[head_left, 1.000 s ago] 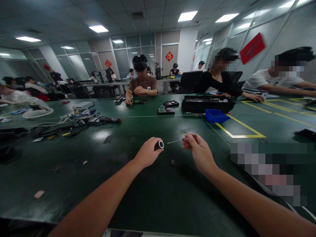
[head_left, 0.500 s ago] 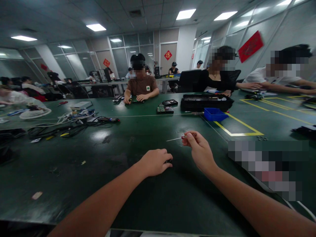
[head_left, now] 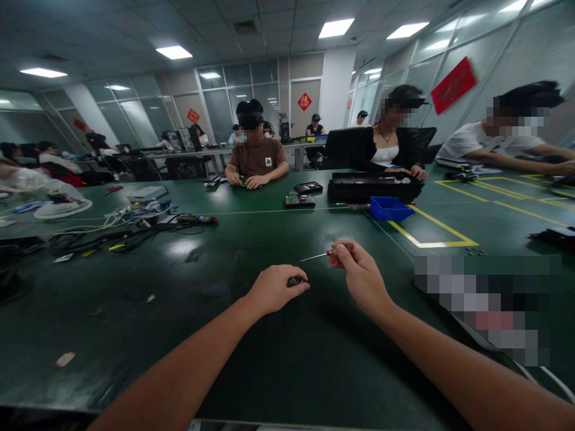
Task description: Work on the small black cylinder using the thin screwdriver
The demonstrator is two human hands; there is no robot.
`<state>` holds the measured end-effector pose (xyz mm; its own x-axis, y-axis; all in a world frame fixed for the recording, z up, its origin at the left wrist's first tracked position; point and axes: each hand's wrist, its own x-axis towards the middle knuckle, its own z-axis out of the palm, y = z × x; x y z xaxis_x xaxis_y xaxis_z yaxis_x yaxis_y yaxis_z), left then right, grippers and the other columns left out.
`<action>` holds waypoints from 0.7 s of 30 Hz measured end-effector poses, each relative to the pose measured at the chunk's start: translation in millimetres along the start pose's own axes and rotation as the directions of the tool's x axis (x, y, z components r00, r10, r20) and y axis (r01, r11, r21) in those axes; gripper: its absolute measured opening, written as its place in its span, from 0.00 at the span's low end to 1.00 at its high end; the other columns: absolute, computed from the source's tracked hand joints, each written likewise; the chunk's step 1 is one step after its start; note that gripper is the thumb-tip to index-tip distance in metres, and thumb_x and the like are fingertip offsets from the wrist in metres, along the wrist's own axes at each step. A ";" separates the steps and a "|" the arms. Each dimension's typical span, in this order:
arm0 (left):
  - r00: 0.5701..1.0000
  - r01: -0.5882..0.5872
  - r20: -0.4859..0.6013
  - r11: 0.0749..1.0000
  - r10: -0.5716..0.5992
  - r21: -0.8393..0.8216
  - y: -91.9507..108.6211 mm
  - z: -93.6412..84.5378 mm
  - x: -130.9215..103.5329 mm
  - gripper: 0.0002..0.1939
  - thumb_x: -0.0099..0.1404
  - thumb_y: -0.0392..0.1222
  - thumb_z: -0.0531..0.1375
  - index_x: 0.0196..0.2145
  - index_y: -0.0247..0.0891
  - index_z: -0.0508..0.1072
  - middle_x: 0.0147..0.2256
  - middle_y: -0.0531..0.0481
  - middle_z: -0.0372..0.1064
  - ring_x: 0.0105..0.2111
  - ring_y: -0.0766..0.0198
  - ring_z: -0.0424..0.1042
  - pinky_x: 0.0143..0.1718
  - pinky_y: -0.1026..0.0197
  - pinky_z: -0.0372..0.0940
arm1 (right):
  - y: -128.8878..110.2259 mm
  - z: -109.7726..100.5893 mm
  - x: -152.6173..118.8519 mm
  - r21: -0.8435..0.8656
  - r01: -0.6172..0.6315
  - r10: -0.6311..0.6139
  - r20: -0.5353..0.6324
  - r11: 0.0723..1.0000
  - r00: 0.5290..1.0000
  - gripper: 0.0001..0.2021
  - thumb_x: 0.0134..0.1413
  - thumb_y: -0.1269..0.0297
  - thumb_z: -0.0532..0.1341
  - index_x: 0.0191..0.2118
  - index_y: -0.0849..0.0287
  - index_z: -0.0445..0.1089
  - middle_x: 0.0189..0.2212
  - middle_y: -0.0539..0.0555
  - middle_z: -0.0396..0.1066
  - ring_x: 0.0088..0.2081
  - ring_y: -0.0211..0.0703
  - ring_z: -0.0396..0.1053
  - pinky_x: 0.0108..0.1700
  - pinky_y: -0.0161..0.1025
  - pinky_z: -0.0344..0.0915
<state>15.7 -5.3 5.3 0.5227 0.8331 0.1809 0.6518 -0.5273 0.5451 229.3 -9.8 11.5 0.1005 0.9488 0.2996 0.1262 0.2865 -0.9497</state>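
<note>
My left hand is closed around a small dark object, low over the green table. Most of that object hides behind my fingers and its kind does not show. To the right, my right hand pinches a screwdriver by its reddish handle. The thin metal shaft points left, its tip above and just beyond my left hand, apart from the dark object.
Ahead lie opened hard drives, a blue bin and a long black casing. Tangled cables spread at left. A blurred-out sheet lies at right. Across the table a person in brown works with both hands.
My left hand has lifted slightly and turned, so more of the dark object shows. The screwdriver has shifted a little left, its tip lower.
</note>
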 end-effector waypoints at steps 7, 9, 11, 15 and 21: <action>0.967 0.156 -0.101 0.857 -0.234 -0.491 -13.4 -15.6 5.0 0.16 0.66 0.52 0.60 0.44 0.40 0.78 0.37 0.48 0.74 0.31 0.63 0.70 0.35 0.61 0.65 | 5.0 -0.7 2.5 0.039 0.013 -0.013 -0.002 0.999 1.000 0.13 0.64 0.51 0.57 0.41 0.55 0.70 0.34 0.52 0.71 0.36 0.44 0.70 0.42 0.45 0.68; 0.939 0.147 -0.146 0.746 -0.311 -0.649 -20.5 -21.7 7.5 0.16 0.66 0.52 0.60 0.43 0.38 0.78 0.36 0.47 0.71 0.29 0.65 0.68 0.31 0.63 0.63 | 7.0 -1.0 3.3 0.052 0.013 -0.013 -0.004 0.999 1.000 0.13 0.64 0.51 0.57 0.42 0.55 0.70 0.35 0.53 0.71 0.36 0.44 0.70 0.43 0.46 0.69; 0.901 0.117 -0.169 0.599 -0.400 -0.792 -26.5 -30.1 8.8 0.15 0.66 0.51 0.59 0.41 0.38 0.77 0.35 0.48 0.68 0.29 0.67 0.67 0.29 0.65 0.61 | 7.9 -1.5 3.6 0.059 0.011 -0.011 -0.003 0.998 1.000 0.14 0.64 0.50 0.57 0.42 0.55 0.70 0.35 0.53 0.71 0.36 0.44 0.70 0.43 0.46 0.68; 0.796 0.087 -0.091 0.263 -0.599 -0.961 -34.4 -53.1 7.0 0.14 0.67 0.50 0.59 0.39 0.37 0.76 0.32 0.50 0.64 0.25 0.68 0.65 0.24 0.65 0.61 | 7.2 -2.6 3.5 0.051 0.010 -0.010 -0.003 0.999 1.000 0.14 0.64 0.50 0.57 0.42 0.54 0.70 0.35 0.52 0.71 0.36 0.44 0.70 0.42 0.46 0.68; 0.674 0.066 -0.153 0.265 -0.723 -0.962 -52.9 -90.8 -7.1 0.10 0.64 0.36 0.61 0.44 0.38 0.75 0.32 0.52 0.65 0.25 0.68 0.66 0.23 0.65 0.63 | 4.1 -2.1 2.7 0.047 0.006 -0.006 0.002 0.999 1.000 0.14 0.64 0.50 0.57 0.42 0.55 0.70 0.34 0.52 0.71 0.37 0.45 0.70 0.43 0.47 0.68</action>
<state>-72.4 31.9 49.4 -0.2033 0.9680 -0.1474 -0.3216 0.0762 0.9438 232.1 -6.3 8.6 0.0982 0.9473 0.3049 0.0801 0.2979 -0.9512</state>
